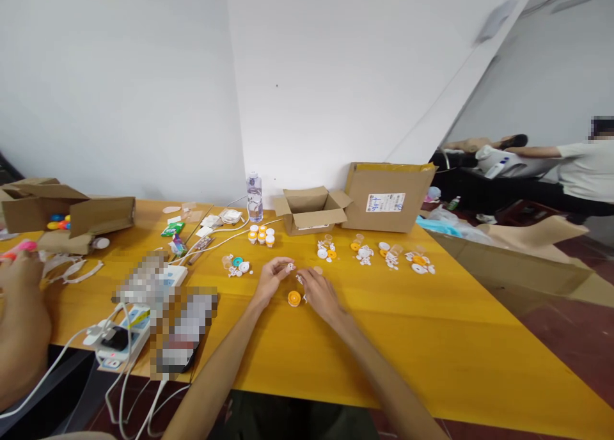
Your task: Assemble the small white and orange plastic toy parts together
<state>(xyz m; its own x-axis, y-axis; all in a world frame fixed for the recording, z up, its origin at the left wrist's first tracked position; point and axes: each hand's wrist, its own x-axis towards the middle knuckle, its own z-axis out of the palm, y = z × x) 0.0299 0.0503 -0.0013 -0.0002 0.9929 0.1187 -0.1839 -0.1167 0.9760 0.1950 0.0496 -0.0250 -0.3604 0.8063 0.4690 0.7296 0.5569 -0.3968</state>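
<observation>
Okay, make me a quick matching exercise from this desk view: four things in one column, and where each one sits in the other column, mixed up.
Things:
1. orange disc
2. water bottle
3. small open box
4. power strip

Places:
A. at the table's near left edge, with white cables
B. between the left hand and right hand
C. by the wall, left of the small open box
D. beside the large labelled box

Pairs: 1-B, 2-C, 3-D, 4-A

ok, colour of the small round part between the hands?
Orange small round part, head view.
</observation>
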